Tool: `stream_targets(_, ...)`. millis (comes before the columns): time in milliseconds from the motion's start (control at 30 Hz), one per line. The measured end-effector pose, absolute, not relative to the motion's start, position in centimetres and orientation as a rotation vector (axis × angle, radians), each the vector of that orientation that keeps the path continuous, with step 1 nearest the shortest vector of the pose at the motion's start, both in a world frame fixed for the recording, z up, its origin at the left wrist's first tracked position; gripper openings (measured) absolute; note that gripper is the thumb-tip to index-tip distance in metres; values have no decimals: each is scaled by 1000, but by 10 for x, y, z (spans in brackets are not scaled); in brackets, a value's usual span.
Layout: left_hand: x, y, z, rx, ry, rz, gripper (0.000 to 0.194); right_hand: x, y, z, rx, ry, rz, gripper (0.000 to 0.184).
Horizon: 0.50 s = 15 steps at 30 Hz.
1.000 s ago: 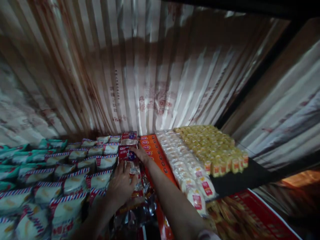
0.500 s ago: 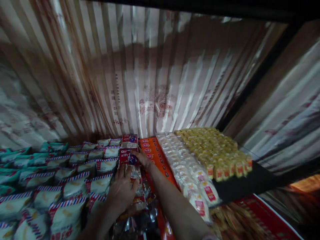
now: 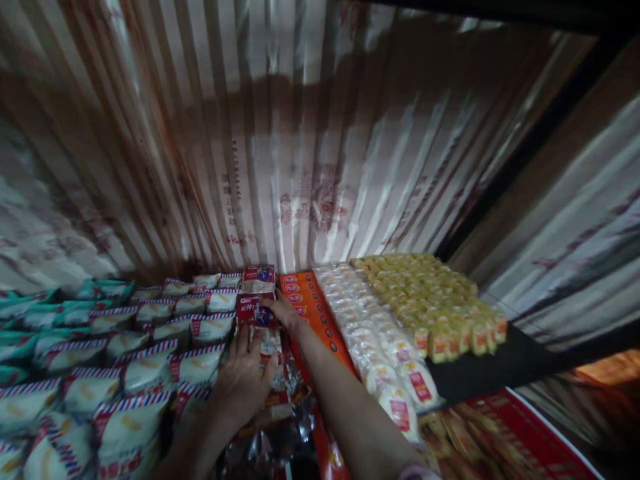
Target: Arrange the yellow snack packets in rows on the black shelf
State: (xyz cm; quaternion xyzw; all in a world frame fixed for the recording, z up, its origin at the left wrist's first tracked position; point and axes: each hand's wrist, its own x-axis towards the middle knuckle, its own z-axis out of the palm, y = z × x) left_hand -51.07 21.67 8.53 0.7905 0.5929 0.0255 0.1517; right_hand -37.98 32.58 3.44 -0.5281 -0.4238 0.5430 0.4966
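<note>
On a shelf, a narrow row of red snack packets (image 3: 258, 276) runs back towards a striped curtain. My right hand (image 3: 283, 312) reaches far in and grips one red and purple packet (image 3: 254, 311) at its right edge. Nearer me, my left hand (image 3: 243, 381) lies with its fingers spread flat on the shiny packets (image 3: 277, 373) of the same row, pressing them down. Both forearms come up from the bottom of the view.
White packets with red and blue striped edges (image 3: 145, 367) fill the shelf to the left, with green ones (image 3: 30, 320) beyond. To the right lie orange boxes (image 3: 310, 307), clear-wrapped cakes (image 3: 380, 347) and small yellow packs (image 3: 430, 300). A red tray (image 3: 525, 433) sits lower right.
Both hands stay almost where they were. The view has shifted slightly, and my right hand keeps its hold on the red packet.
</note>
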Motion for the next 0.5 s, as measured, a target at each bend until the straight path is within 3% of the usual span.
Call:
stream_targets(100, -510, 217, 84, 2295, 1694, 85, 61, -382, 322, 38, -1295, -1000, 1341, 52)
stream_targets(267, -512, 217, 86, 2323, 1688, 73, 59, -381, 303, 46, -1387, -1169, 1035, 50)
stream_targets(500, -515, 217, 88, 2258, 1675, 58, 63, -368, 264, 49, -1612, -1183, 1033, 68)
